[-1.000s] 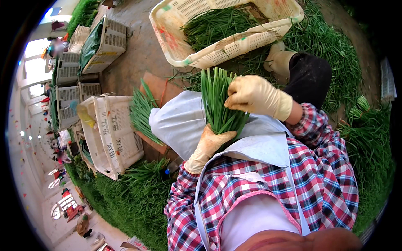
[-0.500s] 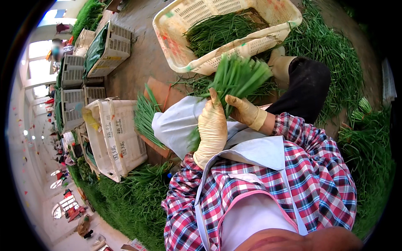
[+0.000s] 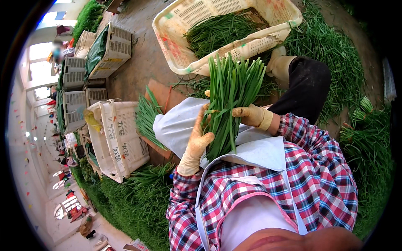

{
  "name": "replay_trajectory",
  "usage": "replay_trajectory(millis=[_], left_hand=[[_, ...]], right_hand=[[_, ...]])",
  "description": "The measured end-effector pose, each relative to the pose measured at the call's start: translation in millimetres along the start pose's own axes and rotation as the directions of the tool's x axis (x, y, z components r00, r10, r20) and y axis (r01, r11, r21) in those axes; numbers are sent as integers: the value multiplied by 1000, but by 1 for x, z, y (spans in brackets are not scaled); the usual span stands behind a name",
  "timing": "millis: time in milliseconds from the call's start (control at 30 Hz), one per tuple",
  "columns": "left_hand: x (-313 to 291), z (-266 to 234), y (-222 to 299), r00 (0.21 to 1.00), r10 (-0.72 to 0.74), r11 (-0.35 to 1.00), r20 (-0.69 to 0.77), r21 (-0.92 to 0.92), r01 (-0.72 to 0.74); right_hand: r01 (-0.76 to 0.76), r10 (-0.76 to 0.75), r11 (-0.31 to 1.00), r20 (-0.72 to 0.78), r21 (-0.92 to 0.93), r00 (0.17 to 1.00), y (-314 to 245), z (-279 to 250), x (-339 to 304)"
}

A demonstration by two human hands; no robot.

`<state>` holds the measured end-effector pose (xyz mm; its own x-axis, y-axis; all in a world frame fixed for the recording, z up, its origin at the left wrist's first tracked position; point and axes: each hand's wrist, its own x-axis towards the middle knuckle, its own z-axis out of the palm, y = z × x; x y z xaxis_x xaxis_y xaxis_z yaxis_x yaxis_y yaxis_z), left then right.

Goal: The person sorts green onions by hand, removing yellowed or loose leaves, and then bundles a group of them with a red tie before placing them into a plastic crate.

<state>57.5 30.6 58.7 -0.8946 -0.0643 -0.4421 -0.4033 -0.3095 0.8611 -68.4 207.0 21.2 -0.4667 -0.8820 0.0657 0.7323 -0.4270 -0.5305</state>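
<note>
A bunch of garlic chives (image 3: pixel 234 98), long flat green leaves, stands upright over my lap, its tips fanned toward the crate ahead. Against its left side, my left hand (image 3: pixel 196 144) in a pale rubber glove cups the bunch, thumb raised and the other fingers partly hidden behind leaves. From the right, my right hand (image 3: pixel 254 116), gloved alike, grips the bunch around its middle; some of its fingers are hidden by the leaves. The lower end of the bunch rests close to my light blue apron (image 3: pixel 261 152).
A cream plastic crate (image 3: pixel 184 69) holding more chives stands ahead. Cut chives (image 3: pixel 146 121) lie on a brown board at left, beside a white crate (image 3: pixel 125 144). Loose green piles (image 3: pixel 331 67) cover the floor at right. Several stacked crates (image 3: pixel 111 52) stand far left.
The bunch has turned more upright and spread into clearer view. My left hand has shifted down and left, its grip loosened around the leaves. My right hand has moved slightly.
</note>
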Motion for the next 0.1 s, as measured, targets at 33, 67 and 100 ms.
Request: replay_trajectory(millis=[33, 67, 100], left_hand=[[1, -12, -7, 989, -106, 993, 106, -48, 112], [1, -16, -7, 955, -203, 971, 214, -82, 225], [-2, -17, -8, 943, -263, 965, 203, 59, 256]], right_hand=[[10, -7, 998, 49, -57, 999, 0, -1, 1], [23, -12, 993, 100, -113, 995, 1, -5, 5], [38, -13, 985, 151, -167, 988, 3, -9, 9]])
